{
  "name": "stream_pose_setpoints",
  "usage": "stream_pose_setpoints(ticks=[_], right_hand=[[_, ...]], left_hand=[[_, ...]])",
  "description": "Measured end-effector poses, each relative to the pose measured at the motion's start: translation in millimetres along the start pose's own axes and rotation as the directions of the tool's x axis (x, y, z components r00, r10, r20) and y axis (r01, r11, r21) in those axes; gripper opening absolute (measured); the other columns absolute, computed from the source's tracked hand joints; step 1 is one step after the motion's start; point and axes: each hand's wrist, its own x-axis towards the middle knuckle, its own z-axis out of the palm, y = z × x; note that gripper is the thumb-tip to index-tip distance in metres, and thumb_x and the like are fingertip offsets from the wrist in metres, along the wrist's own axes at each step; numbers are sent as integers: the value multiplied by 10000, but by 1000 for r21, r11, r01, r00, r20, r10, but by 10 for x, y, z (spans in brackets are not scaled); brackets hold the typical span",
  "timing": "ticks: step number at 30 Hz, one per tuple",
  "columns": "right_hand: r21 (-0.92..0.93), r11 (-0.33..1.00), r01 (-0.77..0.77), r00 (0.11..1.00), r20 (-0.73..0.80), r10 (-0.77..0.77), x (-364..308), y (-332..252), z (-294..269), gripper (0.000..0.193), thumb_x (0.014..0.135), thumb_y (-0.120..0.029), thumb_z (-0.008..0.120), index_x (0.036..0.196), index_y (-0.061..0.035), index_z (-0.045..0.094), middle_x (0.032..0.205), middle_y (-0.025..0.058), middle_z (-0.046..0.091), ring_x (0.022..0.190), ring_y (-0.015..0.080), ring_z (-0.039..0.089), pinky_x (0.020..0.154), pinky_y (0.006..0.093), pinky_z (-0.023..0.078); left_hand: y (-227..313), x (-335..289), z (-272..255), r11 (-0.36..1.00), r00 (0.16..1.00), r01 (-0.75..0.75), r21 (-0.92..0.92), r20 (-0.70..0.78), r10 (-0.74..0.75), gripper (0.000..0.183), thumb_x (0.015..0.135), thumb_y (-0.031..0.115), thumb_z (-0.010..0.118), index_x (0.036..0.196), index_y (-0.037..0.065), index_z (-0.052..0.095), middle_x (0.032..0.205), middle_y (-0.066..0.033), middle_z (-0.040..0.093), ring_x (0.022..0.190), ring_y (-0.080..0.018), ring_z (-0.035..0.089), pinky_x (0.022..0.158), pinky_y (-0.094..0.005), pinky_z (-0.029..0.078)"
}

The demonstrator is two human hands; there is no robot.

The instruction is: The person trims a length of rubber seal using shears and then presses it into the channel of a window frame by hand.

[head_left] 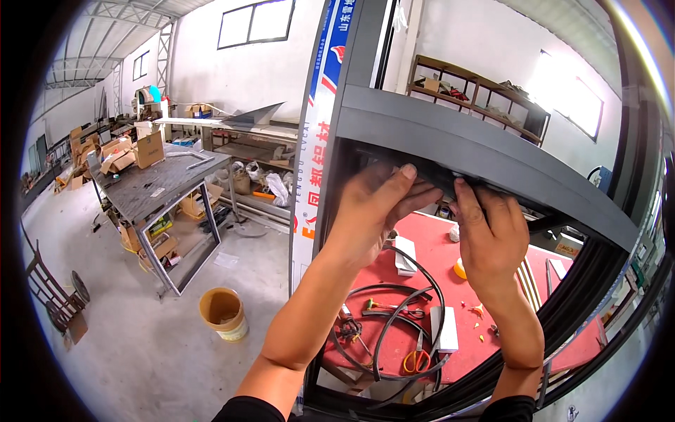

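Both my hands are raised to the underside of the grey metal crossbar of an upright frame. My left hand has its thumb up and its fingers curled under the bar. Close beside it, my right hand presses bent fingertips into the same dark underside. Whatever the fingertips pinch there is dark and mostly hidden. Below, through the frame opening, long black rubber strips lie in loose loops on a red tabletop. Orange-handled scissors lie among the loops, next to a white block.
A blue and white film-covered post stands left of my left forearm. On the floor beyond are a yellow bucket, a dark metal workbench with cardboard boxes, and a hand cart. Wall shelves hang behind the crossbar.
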Motion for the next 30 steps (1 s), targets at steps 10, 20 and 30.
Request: stream_pose_setpoints(ticks=[10, 20, 30], right_hand=[[32, 998, -53, 995, 83, 51, 121, 2, -79, 333, 712, -60, 725, 1044, -45, 719, 906, 92, 643, 784, 266, 625, 649, 353, 522], [143, 985, 102, 994, 15, -105, 994, -148, 99, 517, 667, -145, 819, 1136, -27, 636, 1024, 122, 626, 943, 300, 595, 813, 395, 486], [65, 998, -1, 939, 343, -21, 1195, -335, 318, 505, 676, -204, 800, 1092, -10, 589, 1021, 125, 592, 984, 308, 566, 831, 403, 482]], left_hand=[[30, 66, 58, 994, 999, 5, 110, -52, 1, 295, 976, 176, 607, 1101, -91, 586, 1054, -224, 679, 947, -282, 707, 872, -360, 600], [-6, 56, 115, 982, 992, -99, 163, -65, 111, 228, 970, 157, 610, 1027, -58, 558, 972, -115, 649, 883, -184, 685, 811, -304, 589], [-143, 85, 28, 986, 978, -120, 119, -158, 138, 201, 888, 99, 694, 1000, 4, 556, 908, -50, 663, 777, -108, 646, 679, -256, 522]])
